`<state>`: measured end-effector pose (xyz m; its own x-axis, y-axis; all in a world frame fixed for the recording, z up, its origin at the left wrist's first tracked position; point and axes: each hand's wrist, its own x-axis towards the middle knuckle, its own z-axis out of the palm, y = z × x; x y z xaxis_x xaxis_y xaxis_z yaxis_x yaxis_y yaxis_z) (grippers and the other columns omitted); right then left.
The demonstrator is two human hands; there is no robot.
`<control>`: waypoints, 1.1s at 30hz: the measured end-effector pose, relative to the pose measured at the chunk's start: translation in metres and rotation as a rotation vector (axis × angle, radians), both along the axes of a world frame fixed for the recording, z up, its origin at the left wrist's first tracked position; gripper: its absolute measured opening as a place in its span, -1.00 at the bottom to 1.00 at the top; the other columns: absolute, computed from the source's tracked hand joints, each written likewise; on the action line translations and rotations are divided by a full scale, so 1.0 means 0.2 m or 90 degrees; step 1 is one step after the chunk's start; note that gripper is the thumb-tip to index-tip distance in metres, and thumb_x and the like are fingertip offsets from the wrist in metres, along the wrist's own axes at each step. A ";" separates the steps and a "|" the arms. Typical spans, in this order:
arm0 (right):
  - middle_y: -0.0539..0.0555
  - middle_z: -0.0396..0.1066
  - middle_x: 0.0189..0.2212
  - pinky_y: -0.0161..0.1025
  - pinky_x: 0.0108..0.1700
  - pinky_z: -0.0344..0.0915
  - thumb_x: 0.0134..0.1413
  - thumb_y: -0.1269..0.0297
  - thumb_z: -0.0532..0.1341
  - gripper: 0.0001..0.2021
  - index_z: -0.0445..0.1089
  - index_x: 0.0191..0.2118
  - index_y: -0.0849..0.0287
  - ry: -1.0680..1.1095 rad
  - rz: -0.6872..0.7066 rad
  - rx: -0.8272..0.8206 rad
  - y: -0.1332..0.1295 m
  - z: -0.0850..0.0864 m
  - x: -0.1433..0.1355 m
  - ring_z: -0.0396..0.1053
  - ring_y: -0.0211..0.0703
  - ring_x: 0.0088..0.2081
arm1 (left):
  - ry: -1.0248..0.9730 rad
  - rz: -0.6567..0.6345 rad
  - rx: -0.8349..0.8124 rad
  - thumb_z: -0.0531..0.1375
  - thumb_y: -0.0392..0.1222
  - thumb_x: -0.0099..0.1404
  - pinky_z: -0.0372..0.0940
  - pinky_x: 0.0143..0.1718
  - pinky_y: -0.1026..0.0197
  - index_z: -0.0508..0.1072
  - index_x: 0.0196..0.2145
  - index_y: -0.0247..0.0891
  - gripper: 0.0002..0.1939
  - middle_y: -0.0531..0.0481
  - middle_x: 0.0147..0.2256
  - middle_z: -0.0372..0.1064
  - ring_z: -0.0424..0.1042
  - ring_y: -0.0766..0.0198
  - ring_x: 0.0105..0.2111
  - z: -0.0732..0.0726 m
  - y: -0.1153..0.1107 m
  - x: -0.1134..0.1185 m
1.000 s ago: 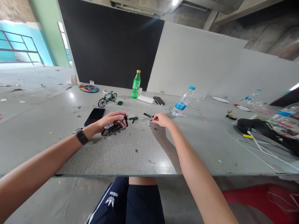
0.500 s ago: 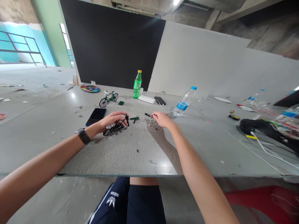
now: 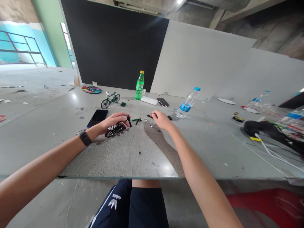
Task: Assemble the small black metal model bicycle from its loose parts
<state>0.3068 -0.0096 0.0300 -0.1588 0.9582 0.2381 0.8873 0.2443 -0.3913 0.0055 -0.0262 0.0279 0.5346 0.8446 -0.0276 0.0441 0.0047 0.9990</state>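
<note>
Left of centre, the left hand (image 3: 113,120) grips the black bicycle (image 3: 115,129), which a nudge could tip; the right hand's (image 3: 160,119) grip is unclear.

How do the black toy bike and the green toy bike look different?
The black bike is dark, while the green bike has a green frame.
The left hand holds the black bike; nobody touches the green bike.
The black bike is nearer the person, the green bike farther back.
Both are small.

You wear a dark wristband (image 3: 85,137) behind the grip of your left hand (image 3: 115,121). Nearer you, navy shorts (image 3: 147,205) show white lettering (image 3: 116,197).
</note>
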 end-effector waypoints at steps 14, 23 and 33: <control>0.16 0.49 -0.01 -0.23 -0.05 0.29 0.30 0.42 0.16 -0.63 0.48 0.15 0.00 -0.129 0.058 0.032 0.08 -0.16 0.00 0.45 -0.08 -0.07 | 0.008 -0.019 0.051 0.20 -0.05 0.32 0.28 -0.11 0.07 0.44 0.02 -0.30 -0.61 -0.19 -0.24 0.58 0.51 0.12 -0.20 -0.03 0.02 -0.01; 0.14 0.60 -0.12 -0.15 -0.01 0.33 0.19 0.36 0.30 -0.83 0.60 -0.12 0.09 -0.085 0.031 0.016 0.07 -0.10 0.04 0.51 -0.03 -0.09 | 0.012 -0.020 0.047 0.20 -0.03 0.30 0.30 -0.15 0.06 0.44 0.04 -0.30 -0.58 -0.20 -0.25 0.57 0.51 0.11 -0.22 -0.03 0.02 -0.01; 0.11 0.61 -0.20 -0.18 -0.10 0.31 0.17 0.32 0.29 -0.86 0.59 -0.17 0.12 -0.060 -0.046 0.032 0.09 -0.08 0.15 0.49 -0.07 -0.18 | -0.010 -0.023 0.029 0.21 -0.06 0.32 0.31 -0.20 0.10 0.42 0.03 -0.32 -0.61 -0.22 -0.24 0.58 0.52 0.11 -0.23 -0.03 0.01 -0.01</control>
